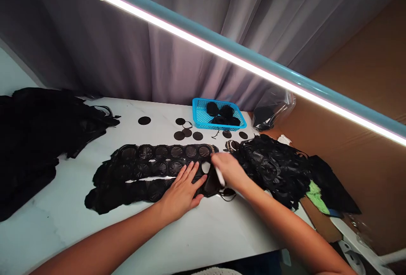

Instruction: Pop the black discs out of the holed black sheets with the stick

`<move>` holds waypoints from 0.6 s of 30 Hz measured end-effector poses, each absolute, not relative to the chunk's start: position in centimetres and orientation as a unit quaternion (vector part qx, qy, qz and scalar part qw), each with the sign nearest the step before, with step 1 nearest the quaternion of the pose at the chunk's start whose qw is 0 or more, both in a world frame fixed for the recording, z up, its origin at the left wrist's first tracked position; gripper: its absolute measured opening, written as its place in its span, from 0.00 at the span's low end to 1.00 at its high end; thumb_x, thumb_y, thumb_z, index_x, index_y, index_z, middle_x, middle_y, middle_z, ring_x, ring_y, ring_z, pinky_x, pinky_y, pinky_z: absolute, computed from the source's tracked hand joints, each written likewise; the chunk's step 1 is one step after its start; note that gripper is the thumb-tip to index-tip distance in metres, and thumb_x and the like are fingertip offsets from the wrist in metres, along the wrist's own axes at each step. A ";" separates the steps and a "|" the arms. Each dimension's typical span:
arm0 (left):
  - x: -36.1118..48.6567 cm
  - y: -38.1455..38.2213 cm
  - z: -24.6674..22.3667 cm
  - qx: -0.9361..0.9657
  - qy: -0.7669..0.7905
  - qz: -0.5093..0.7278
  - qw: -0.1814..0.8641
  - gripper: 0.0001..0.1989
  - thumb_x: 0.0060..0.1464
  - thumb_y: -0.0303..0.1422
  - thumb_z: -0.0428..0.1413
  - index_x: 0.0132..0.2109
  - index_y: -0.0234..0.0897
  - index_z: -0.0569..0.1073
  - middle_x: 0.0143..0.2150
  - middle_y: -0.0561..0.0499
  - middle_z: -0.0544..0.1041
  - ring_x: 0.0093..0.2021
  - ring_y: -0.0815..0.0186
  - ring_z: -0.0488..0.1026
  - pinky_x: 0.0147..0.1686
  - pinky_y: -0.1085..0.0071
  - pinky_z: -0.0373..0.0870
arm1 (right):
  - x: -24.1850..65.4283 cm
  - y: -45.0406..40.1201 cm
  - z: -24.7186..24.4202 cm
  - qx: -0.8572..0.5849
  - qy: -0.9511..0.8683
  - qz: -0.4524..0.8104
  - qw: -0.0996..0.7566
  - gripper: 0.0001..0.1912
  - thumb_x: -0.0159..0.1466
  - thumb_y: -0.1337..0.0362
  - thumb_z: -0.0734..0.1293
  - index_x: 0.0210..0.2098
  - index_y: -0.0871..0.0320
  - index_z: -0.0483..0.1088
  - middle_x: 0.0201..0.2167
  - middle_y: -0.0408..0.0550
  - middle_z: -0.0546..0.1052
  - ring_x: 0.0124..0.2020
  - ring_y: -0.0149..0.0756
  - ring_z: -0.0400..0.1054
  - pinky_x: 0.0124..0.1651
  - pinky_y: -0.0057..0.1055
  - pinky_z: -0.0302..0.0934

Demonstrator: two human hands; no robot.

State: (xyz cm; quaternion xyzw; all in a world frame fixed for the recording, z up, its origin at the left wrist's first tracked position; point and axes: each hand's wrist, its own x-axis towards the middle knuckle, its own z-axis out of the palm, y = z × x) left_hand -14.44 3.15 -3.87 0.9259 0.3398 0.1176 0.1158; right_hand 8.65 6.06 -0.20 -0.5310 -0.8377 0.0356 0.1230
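- The left hand (180,194) lies palm down with fingers spread on the black strips (161,152); its grip is released, pressing flat and grasping nothing.
- The right hand (231,170) is at the right end of the strips, its grip clenched around a slim white object (219,177); blur hides what the object is.
- The strips lie in three rows, running left to right across the middle of the white counter (190,237), with round shapes along them; the two far rows lie close together, and a pale gap shows before the near one.
- Thin black discs (144,120) are scattered beyond the strips, two of them overlapping.
- A blue basket (218,127) stands at the far edge, with dark rounded pieces (212,108) inside.
- Right of the basket sits a clear plastic bag (279,105) with something dark in it.
- A tangled black heap (269,169) lies just right of the right hand, with a lime-green cloth (317,196) at its right side.
- A large black fabric pile (38,139) covers the left part of the counter.
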 end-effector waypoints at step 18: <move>-13.8 4.4 -3.0 0.926 0.336 0.144 0.097 0.27 0.59 0.42 0.57 0.63 0.40 0.64 0.70 0.39 0.55 0.70 0.50 0.50 0.66 0.50 0.47 | 10.2 11.8 -0.5 -0.545 -0.754 0.227 0.288 0.09 0.66 0.62 0.61 0.30 0.56 0.66 0.37 0.47 0.79 0.36 0.34 0.71 0.40 0.28 0.61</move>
